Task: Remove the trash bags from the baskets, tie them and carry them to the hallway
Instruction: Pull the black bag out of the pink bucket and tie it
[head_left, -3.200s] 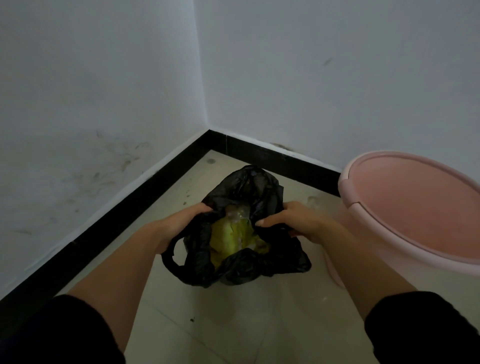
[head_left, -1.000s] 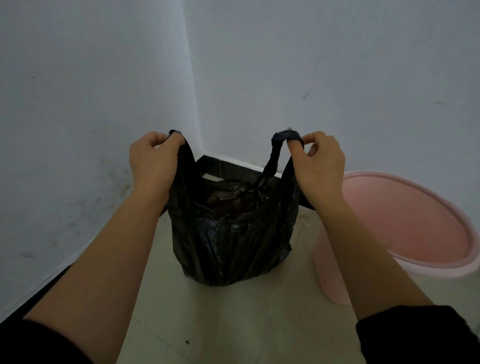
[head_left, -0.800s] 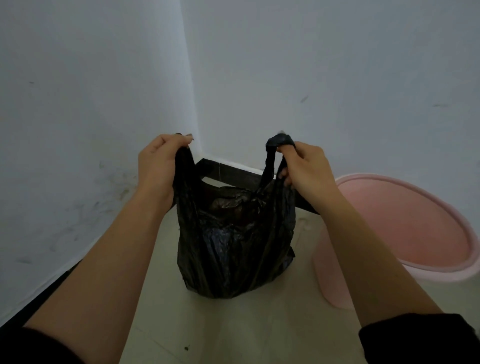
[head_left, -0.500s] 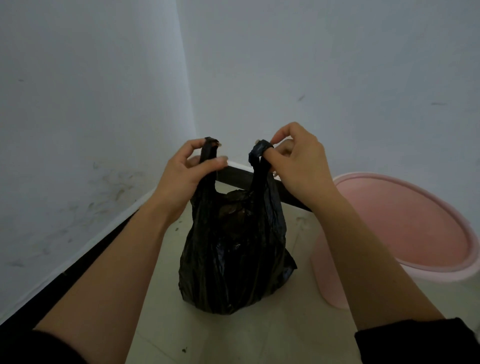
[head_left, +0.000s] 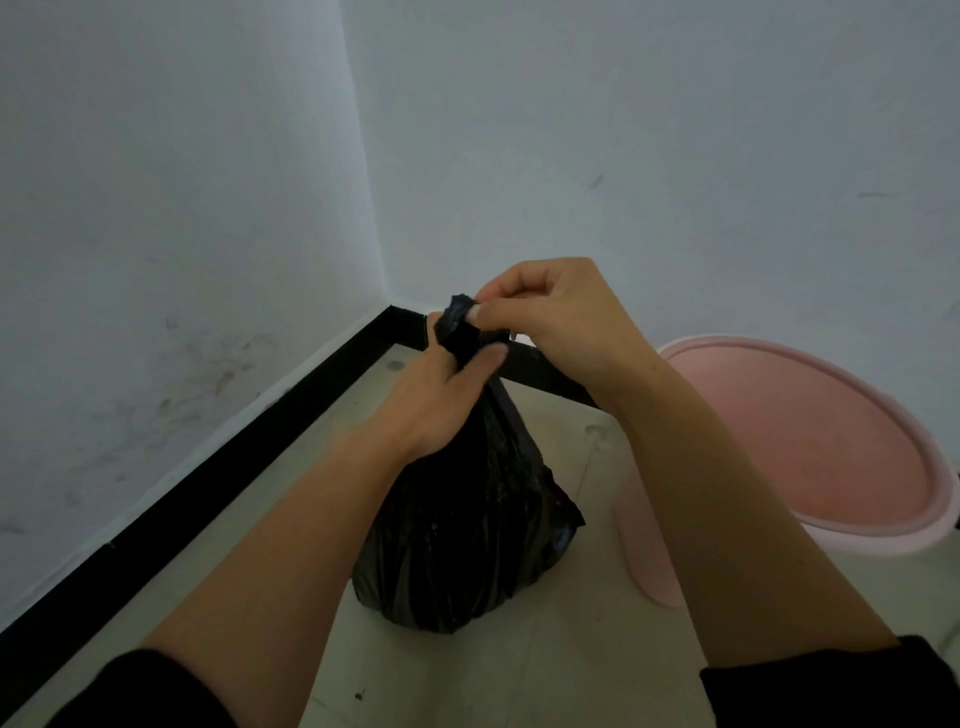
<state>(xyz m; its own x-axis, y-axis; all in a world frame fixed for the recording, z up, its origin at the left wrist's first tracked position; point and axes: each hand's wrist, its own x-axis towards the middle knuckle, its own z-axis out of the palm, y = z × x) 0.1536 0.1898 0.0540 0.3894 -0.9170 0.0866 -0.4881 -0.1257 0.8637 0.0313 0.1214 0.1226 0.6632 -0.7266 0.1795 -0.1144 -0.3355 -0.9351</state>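
Observation:
A black trash bag (head_left: 462, 535) stands upright on the tiled floor in the room's corner, its top gathered into a narrow neck. My left hand (head_left: 431, 400) is closed around that neck from the left. My right hand (head_left: 561, 322) pinches the bag's two handles together at the very top, just above my left hand. The bag's contents are hidden. A pink plastic basket (head_left: 810, 441) stands to the right of the bag, with no bag inside it.
Two white walls meet behind the bag, with a black baseboard (head_left: 218, 467) running along the floor. The left wall is scuffed low down. Pale floor tiles (head_left: 545, 675) lie in front of the bag.
My hands have come together, bringing the two handles from apart into one bunch. My left hand slid down onto the bag's neck while my right stays at the handle tops.

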